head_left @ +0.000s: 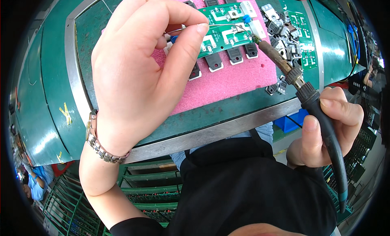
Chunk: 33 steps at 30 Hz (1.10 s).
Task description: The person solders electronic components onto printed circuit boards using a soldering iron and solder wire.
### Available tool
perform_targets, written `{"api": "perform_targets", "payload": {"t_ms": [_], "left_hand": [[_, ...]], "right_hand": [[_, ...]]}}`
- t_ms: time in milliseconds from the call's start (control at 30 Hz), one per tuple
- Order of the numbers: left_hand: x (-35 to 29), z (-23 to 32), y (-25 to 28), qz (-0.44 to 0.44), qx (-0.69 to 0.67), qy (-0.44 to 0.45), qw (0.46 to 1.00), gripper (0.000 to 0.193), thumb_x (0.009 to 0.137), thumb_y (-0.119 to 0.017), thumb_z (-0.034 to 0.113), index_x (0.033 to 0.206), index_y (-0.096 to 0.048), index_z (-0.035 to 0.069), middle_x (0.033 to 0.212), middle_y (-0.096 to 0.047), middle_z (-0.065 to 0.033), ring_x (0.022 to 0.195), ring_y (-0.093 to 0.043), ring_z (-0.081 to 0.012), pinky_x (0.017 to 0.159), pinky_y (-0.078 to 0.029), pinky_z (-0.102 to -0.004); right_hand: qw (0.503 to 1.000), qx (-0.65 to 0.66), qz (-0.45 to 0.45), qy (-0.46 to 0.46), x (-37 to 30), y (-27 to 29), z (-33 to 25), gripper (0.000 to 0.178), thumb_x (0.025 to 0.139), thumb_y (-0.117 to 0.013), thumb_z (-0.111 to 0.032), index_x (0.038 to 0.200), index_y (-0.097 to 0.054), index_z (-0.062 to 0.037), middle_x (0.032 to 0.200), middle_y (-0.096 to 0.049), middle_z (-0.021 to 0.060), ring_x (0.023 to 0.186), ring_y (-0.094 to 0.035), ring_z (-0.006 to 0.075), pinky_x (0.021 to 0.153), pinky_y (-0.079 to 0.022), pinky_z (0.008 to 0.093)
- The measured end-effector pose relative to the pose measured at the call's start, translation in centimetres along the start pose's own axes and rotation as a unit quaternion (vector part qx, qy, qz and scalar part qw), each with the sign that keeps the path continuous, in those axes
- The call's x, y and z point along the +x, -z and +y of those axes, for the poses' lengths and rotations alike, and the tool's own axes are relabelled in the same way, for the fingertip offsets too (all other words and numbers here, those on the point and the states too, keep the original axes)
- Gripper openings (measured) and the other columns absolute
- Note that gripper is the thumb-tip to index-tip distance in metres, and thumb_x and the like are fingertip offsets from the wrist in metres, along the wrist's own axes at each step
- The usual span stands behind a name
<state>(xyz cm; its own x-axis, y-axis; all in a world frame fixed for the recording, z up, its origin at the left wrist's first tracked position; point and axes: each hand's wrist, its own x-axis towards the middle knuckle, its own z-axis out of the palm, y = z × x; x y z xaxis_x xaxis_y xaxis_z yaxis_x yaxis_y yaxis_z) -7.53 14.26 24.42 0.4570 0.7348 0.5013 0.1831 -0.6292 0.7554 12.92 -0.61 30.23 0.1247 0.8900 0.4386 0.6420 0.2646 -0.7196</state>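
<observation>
My left hand (138, 61) is closed in a pinch on a thin solder wire (222, 25), which reaches right over a green circuit board (221, 39). In my right hand (331, 126) is a soldering iron (309, 95), gripped by its black handle. Its tip is at the board's right end, beside a white connector (257, 29) and a small blue round component (246, 19). Black transistor-like parts (213, 62) stick out from both long sides of the board. Everything lies on a pink foam pad (239, 79). My left hand hides the board's left end.
A heap of loose black and silver parts (286, 36) lies right of the foam, next to more green boards (308, 55). A metal strip (211, 132) edges the green bench. Below are a blue bin (291, 121) and green racks (73, 207). Another person (38, 183) is at far left.
</observation>
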Motion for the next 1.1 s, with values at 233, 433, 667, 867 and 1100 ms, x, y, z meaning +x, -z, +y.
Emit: {"api": "perform_targets", "payload": {"t_ms": [233, 433, 667, 867, 1100], "left_hand": [[1.3, 0.5, 1.4, -0.077, 0.067, -0.058, 0.993, 0.007, 0.087, -0.066, -0.002, 0.095, -0.065, -0.002, 0.089, -0.059, -0.0014, 0.07, -0.048, -0.0041, 0.062, -0.039, -0.0173], [1.0, 0.5, 1.5, -0.057, 0.025, 0.003, 0.998, 0.009, 0.089, -0.064, -0.001, 0.098, -0.063, -0.001, 0.091, -0.058, 0.0013, 0.069, -0.046, -0.0023, 0.062, -0.039, -0.0167], [-0.1, -0.5, 0.8, 0.034, -0.018, -0.013, 0.999, 0.009, 0.089, -0.063, -0.003, 0.098, -0.063, -0.001, 0.09, -0.058, 0.0011, 0.071, -0.046, -0.0029, 0.064, -0.039, -0.017], [1.7, 1.5, 1.4, -0.095, 0.062, -0.009, 0.993, 0.009, 0.087, -0.065, -0.003, 0.096, -0.064, -0.001, 0.091, -0.06, -0.0014, 0.071, -0.049, -0.0049, 0.064, -0.041, -0.0181], [0.4, 0.6, 0.7, -0.031, 0.031, -0.002, 0.999, 0.009, 0.087, -0.065, -0.003, 0.095, -0.064, -0.001, 0.09, -0.06, -0.0016, 0.071, -0.049, -0.0051, 0.064, -0.041, -0.0183]], "right_hand": [[1.0, -0.005, -0.006, -0.006, -0.1, 0.1, -0.1, 0.032, 0.077, -0.07, -0.009, 0.098, -0.049, 0.0025, 0.076, -0.05, 0.0127, 0.067, -0.043, 0.0151, 0.063, -0.035, 0.0256], [1.0, -0.016, -0.006, -0.008, 0.2, -0.2, -0.3, 0.032, 0.077, -0.07, -0.01, 0.098, -0.049, 0.0026, 0.074, -0.05, 0.012, 0.066, -0.043, 0.0146, 0.063, -0.034, 0.026], [1.0, -0.01, -0.006, 0.025, 0.9, 0.0, -0.6, 0.03, 0.076, -0.067, -0.008, 0.098, -0.05, 0.0032, 0.073, -0.049, 0.0123, 0.065, -0.041, 0.0139, 0.063, -0.031, 0.0265], [1.0, -0.004, -0.021, 0.02, 1.0, 0.3, -0.7, 0.03, 0.076, -0.065, -0.008, 0.099, -0.05, 0.0039, 0.074, -0.049, 0.0134, 0.065, -0.041, 0.0136, 0.063, -0.031, 0.0266], [0.999, -0.017, -0.024, 0.015, 0.9, 0.0, -0.5, 0.03, 0.077, -0.064, -0.009, 0.1, -0.05, 0.0034, 0.074, -0.05, 0.0133, 0.065, -0.042, 0.0141, 0.063, -0.034, 0.0272]]}}
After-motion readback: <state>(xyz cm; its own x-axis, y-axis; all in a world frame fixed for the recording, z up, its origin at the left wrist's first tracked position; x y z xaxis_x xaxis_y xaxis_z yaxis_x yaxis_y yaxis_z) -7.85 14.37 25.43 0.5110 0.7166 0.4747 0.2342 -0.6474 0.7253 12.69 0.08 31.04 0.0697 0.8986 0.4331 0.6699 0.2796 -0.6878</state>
